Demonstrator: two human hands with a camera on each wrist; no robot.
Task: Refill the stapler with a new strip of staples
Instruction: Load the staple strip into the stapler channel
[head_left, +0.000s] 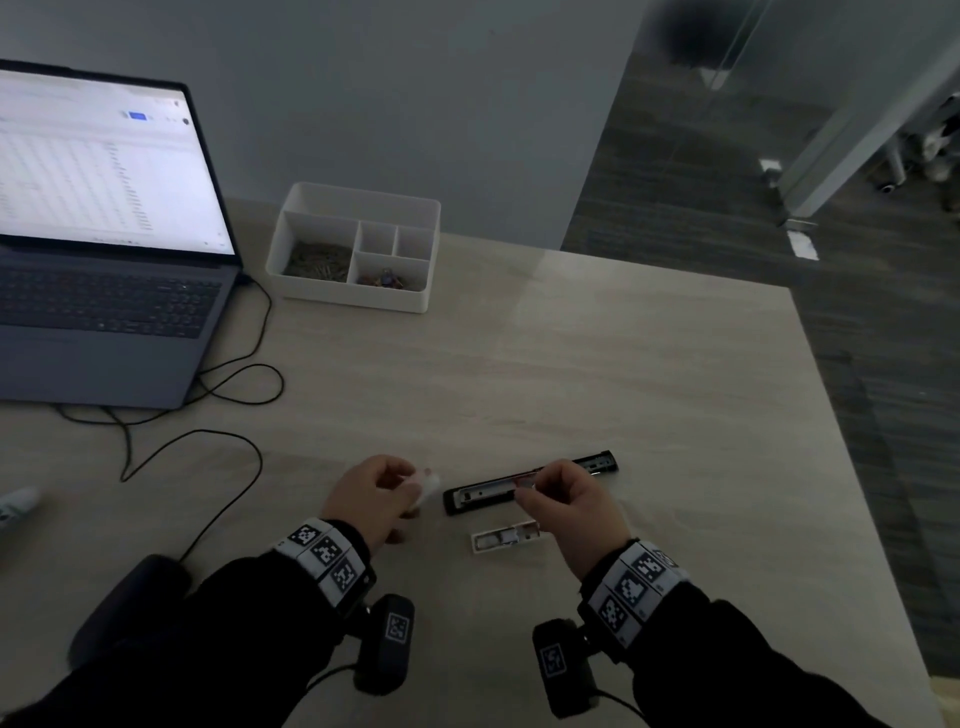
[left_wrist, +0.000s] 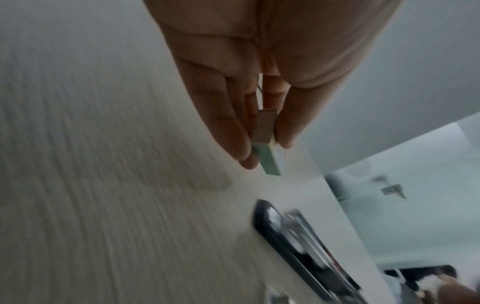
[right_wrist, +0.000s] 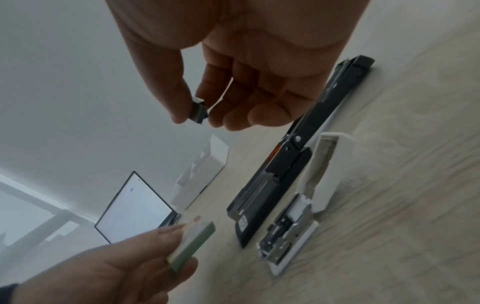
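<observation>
A black stapler (head_left: 483, 492) lies opened flat on the table, its metal staple channel facing up; it also shows as the black stapler (right_wrist: 285, 156) and, blurred, (left_wrist: 296, 244). Just above its middle, my right hand (head_left: 524, 487) (right_wrist: 198, 119) pinches a short staple strip (right_wrist: 199, 111) between thumb and fingers. To the stapler's left, my left hand (head_left: 415, 491) (left_wrist: 267, 152) holds a small white and green staple box (left_wrist: 265, 135) (right_wrist: 193, 244) above the table. A white stapler-like piece (head_left: 506, 538) (right_wrist: 298, 205) lies open in front of the black stapler.
An open laptop (head_left: 104, 234) stands at the back left with its cable (head_left: 208, 415) looping across the table. A white divided organizer tray (head_left: 358, 249) holds clips behind the work area. The table's right edge (head_left: 841, 415) drops to dark floor.
</observation>
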